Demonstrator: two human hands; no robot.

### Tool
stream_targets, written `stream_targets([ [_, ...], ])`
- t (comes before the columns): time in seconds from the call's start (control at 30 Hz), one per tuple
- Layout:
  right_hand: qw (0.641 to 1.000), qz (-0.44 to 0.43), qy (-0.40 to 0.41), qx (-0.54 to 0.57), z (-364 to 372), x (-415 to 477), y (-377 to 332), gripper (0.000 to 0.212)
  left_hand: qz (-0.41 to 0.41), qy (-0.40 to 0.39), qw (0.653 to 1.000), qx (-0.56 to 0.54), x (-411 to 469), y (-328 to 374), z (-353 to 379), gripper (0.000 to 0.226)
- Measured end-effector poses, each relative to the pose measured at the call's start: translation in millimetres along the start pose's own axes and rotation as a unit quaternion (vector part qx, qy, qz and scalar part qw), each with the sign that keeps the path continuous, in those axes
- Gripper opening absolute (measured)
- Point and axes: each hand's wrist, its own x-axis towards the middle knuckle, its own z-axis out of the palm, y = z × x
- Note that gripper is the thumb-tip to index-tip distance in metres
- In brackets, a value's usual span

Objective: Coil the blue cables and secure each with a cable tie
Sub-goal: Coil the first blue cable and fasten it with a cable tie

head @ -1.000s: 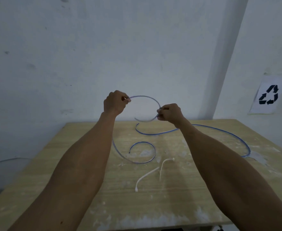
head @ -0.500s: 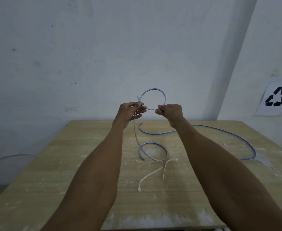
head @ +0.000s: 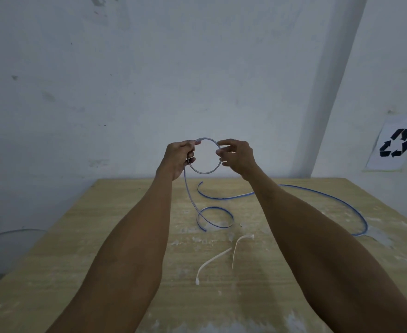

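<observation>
I hold a blue cable (head: 205,171) up in front of the wall, bent into one round loop. My left hand (head: 179,156) grips the loop's left side where the strands cross. My right hand (head: 237,155) pinches the loop's right side with thumb and fingertips, the other fingers spread. From my left hand the cable hangs down to the wooden table (head: 125,248) and curls there. A second blue cable (head: 318,194) lies in a long arc across the table's right half. Two white cable ties (head: 213,260) (head: 239,243) lie on the table below the cables.
A pale wall stands right behind the table's far edge. A paper sheet with a recycling sign (head: 393,143) hangs on the right wall. A thin grey cable (head: 10,233) runs off to the left of the table. White dust patches mark the tabletop.
The open arc between my hands has become a closed round loop. My hands came closer together. My right hand shifted from a fist grip to a fingertip pinch. The trailing cable slid right on the table.
</observation>
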Motion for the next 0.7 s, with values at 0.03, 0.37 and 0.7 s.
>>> stream_targets([
  [0.03, 1.000, -0.010, 0.011, -0.011, 0, 2, -1, 0.023, 0.006, 0.002, 1.000, 0.011, 1, 1, 0, 0.021],
  [0.37, 0.986, -0.143, 0.050, -0.069, 10, 2, -18, 0.024, 0.018, -0.038, 0.999, 0.005, -6, 1, 8, 0.019],
  [0.7, 0.989, -0.127, 0.069, -0.009, 2, 1, -18, 0.012, -0.002, -0.021, 0.998, -0.054, -14, 7, 15, 0.028],
])
